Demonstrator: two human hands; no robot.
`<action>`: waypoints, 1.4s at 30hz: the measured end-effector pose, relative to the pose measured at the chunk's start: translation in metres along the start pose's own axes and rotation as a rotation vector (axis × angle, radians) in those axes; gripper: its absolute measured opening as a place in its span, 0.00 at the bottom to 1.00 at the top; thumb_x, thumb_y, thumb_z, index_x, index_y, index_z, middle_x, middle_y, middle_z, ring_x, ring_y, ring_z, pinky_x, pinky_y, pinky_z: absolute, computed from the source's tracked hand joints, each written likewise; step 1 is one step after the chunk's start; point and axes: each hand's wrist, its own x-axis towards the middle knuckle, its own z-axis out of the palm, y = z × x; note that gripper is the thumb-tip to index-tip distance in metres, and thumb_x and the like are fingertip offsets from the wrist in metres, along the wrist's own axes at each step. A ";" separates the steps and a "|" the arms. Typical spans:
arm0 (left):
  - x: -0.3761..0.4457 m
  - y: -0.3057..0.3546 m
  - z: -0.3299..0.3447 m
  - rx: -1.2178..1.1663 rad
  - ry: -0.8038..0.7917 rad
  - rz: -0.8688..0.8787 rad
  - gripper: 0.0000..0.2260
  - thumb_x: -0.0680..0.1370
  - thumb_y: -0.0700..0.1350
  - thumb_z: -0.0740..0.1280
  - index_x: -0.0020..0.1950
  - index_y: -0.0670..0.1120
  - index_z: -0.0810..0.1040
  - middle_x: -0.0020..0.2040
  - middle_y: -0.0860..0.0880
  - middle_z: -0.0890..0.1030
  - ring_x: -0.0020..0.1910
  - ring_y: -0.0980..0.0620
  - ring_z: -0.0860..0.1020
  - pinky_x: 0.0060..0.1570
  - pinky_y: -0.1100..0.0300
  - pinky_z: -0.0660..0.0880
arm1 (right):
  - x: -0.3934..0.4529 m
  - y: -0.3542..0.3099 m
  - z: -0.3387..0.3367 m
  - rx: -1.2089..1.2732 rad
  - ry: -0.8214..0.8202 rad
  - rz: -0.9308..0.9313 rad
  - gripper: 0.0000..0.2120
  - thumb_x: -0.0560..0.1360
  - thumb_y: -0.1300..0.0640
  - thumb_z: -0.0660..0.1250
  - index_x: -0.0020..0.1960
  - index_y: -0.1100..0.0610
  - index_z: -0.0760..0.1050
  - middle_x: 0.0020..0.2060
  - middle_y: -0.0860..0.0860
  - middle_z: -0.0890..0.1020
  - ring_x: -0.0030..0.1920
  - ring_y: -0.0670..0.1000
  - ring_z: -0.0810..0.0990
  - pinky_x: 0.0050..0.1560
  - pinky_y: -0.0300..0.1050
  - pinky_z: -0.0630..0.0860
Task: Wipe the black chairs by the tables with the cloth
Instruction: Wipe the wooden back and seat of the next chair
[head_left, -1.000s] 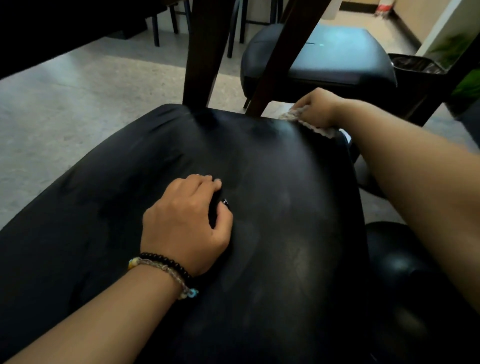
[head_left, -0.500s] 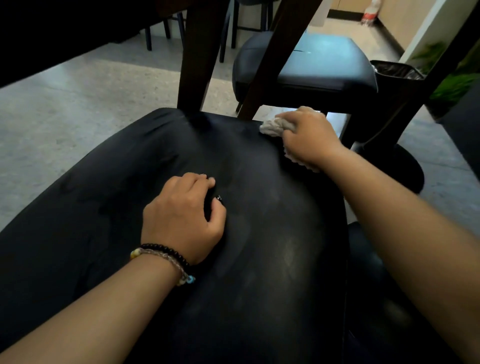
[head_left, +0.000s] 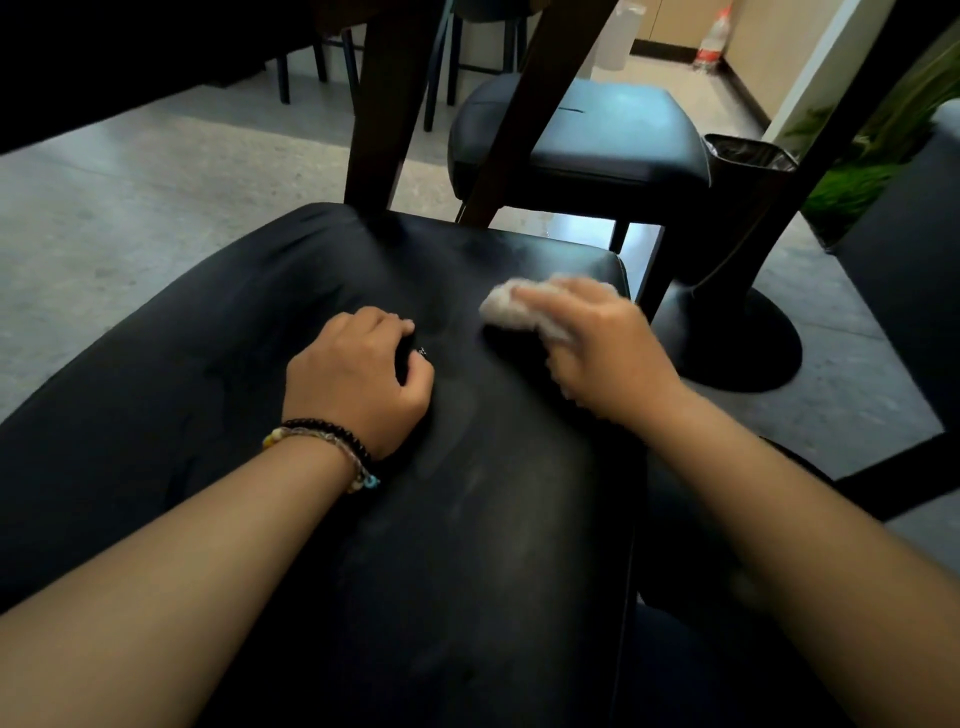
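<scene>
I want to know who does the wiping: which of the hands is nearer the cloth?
Right. The right hand grips the cloth on the black seat; the left hand rests on the seat beside it, apart.

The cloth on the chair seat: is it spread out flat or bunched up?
Bunched up. The cloth shows as a pale wad on the seat, pressed under the right hand; motion blur hides any folds.

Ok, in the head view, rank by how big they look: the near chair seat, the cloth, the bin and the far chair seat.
1. Near chair seat, though nearness to the camera inflates it.
2. Far chair seat.
3. Bin, partly hidden, so unsure.
4. Cloth, mostly under the right hand.
</scene>
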 end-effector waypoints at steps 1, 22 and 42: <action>0.000 0.000 0.000 -0.006 -0.005 -0.005 0.17 0.75 0.54 0.60 0.59 0.50 0.79 0.55 0.53 0.80 0.54 0.51 0.76 0.41 0.60 0.67 | 0.013 0.008 0.003 0.013 0.046 0.114 0.22 0.74 0.64 0.65 0.67 0.55 0.76 0.61 0.56 0.79 0.63 0.58 0.76 0.65 0.52 0.70; -0.076 -0.030 -0.096 -0.108 -0.203 -0.207 0.23 0.79 0.48 0.62 0.74 0.48 0.67 0.74 0.50 0.67 0.76 0.53 0.58 0.72 0.55 0.57 | -0.036 -0.097 0.012 -0.054 -0.146 -0.135 0.21 0.75 0.56 0.58 0.67 0.46 0.74 0.59 0.52 0.79 0.56 0.59 0.79 0.55 0.58 0.76; -0.134 -0.037 -0.106 -0.284 0.057 -0.283 0.18 0.77 0.39 0.66 0.67 0.46 0.75 0.68 0.51 0.74 0.72 0.57 0.65 0.69 0.64 0.60 | -0.018 -0.130 0.041 0.057 -0.192 0.044 0.25 0.75 0.63 0.63 0.70 0.48 0.72 0.63 0.53 0.77 0.61 0.58 0.76 0.61 0.51 0.72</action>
